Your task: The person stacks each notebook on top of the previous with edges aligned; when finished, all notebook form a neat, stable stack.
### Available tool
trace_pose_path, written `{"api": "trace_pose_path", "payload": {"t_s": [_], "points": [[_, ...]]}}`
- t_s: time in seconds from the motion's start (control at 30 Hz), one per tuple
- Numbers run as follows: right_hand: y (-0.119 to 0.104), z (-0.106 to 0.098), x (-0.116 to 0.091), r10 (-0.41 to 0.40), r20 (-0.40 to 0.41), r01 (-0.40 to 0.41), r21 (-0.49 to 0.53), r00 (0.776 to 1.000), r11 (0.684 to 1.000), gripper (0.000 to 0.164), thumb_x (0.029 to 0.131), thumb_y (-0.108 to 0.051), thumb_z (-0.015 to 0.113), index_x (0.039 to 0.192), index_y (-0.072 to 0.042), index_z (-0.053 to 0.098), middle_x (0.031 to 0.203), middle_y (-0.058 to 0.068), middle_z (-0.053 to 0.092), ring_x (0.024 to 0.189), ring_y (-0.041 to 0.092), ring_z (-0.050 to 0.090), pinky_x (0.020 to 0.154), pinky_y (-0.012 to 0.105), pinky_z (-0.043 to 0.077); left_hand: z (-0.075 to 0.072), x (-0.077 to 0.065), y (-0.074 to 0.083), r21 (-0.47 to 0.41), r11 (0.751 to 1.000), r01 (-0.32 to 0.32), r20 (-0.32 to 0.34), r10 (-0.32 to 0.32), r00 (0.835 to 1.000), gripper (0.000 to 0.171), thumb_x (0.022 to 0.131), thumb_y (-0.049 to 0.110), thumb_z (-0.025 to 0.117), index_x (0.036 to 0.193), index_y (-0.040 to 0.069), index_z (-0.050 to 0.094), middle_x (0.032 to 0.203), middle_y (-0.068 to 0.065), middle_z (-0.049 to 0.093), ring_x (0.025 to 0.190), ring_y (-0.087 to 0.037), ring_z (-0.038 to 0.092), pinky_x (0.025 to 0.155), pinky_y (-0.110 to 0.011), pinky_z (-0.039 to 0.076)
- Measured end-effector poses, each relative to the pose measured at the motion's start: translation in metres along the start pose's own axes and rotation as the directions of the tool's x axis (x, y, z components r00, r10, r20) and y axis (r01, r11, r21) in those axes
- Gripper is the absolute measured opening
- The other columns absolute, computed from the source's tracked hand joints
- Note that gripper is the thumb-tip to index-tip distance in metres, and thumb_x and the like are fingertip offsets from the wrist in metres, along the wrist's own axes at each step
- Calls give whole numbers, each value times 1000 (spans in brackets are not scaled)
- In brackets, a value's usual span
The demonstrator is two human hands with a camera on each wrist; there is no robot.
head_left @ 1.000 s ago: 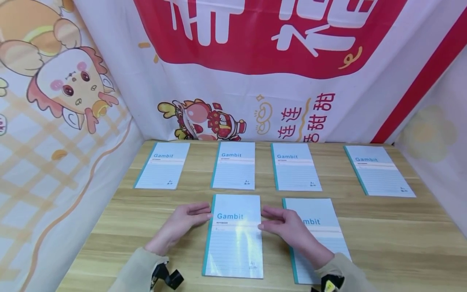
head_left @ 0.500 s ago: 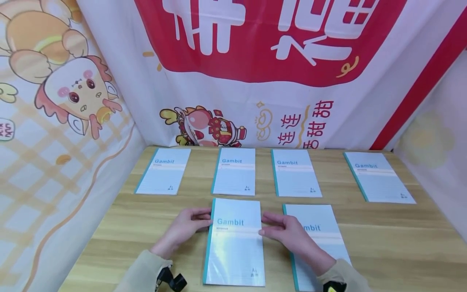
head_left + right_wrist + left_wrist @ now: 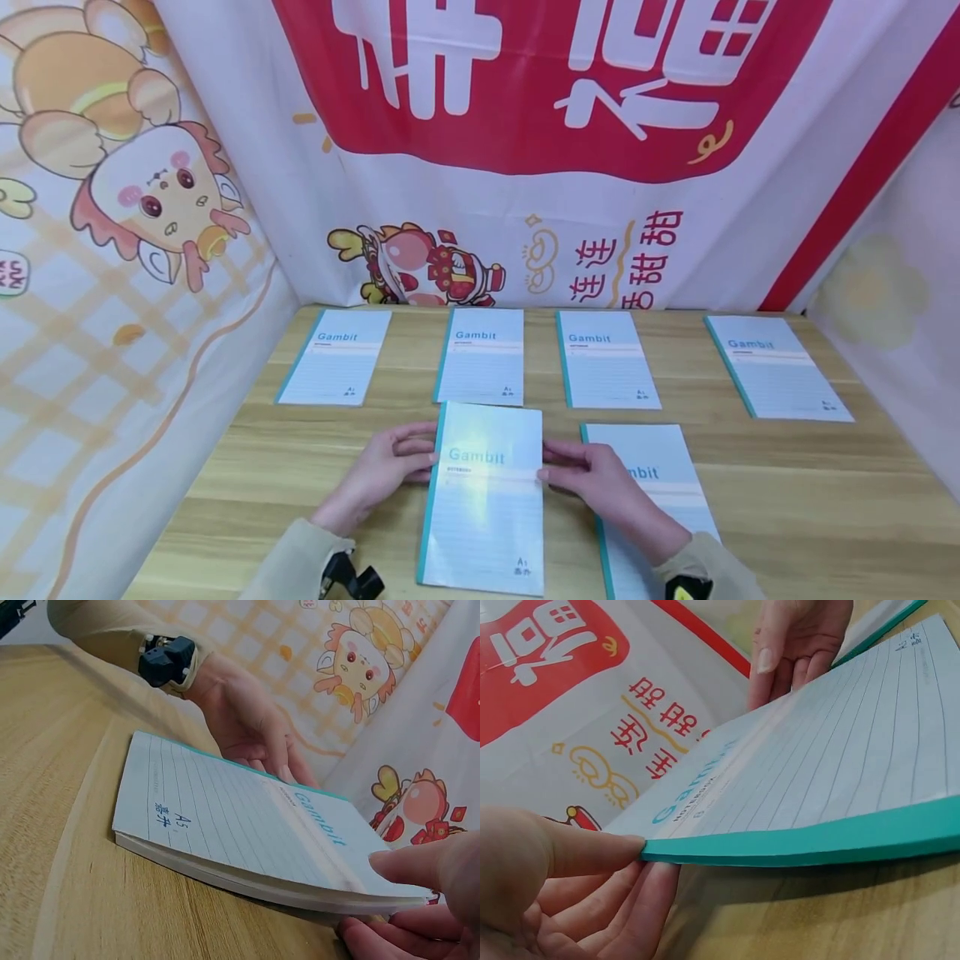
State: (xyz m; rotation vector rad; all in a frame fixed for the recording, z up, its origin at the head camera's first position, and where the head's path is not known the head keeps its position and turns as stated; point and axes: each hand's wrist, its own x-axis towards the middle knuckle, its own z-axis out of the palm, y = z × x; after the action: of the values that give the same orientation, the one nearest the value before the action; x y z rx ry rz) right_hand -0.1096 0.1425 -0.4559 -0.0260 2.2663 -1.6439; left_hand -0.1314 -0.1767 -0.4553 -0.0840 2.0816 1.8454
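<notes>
A pale blue Gambit notebook (image 3: 483,525) with a teal spine is between my two hands in the head view. My left hand (image 3: 382,468) pinches its spine edge near the far end, thumb on the cover and fingers beneath, as the left wrist view shows. On the opposite edge my right hand (image 3: 600,479) holds the pages, with the thumb (image 3: 412,866) on top and the other fingers under. The far end of the notebook is raised off the wooden table, while its near end stays low. Part of a second notebook (image 3: 671,508) is hidden behind my right forearm.
Along the back of the table (image 3: 817,492) lie several matching notebooks in a row, among them one at far left (image 3: 333,358) and one at far right (image 3: 780,367). A printed curtain (image 3: 420,183) hangs behind them, and another cloth (image 3: 150,375) borders the left side.
The far end of the held notebook has lifted from the table, its top edge nearing the back row. Both hands have closed in on its edges. The head view has tipped slightly upward.
</notes>
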Motion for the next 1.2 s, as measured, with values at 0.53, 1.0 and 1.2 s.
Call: {"api": "trace_pose_path", "payload": {"t_s": [0.53,1.0,1.2], "points": [[0,2,2,37,139,-64,195,990,979,56,95,-9,73,143,10,50,107,17,73,94,28,72,79,41,62,-6,22,11,-74,996,-45,-104,38,994,49,93,-2,71,140,5,59,120,-17,70,101,-27,71,84,-35,60],[-7,-3,10,14,4,-15,268,1000,963,49,93,0,72,140,2,56,104,16,67,91,30,71,79,42,62,-6,40,28,-56,998,-23,-123,16,992,46,94,7,73,138,14,61,123,-10,70,108,-24,69,90,-35,58],[-16,-10,20,20,-58,-3,275,998,961,46,93,2,71,137,-3,62,109,16,66,93,27,70,80,40,61,-7,49,39,-87,996,-36,-129,24,991,42,96,11,73,136,13,62,123,-9,70,108,-24,69,90,-35,58]]}}
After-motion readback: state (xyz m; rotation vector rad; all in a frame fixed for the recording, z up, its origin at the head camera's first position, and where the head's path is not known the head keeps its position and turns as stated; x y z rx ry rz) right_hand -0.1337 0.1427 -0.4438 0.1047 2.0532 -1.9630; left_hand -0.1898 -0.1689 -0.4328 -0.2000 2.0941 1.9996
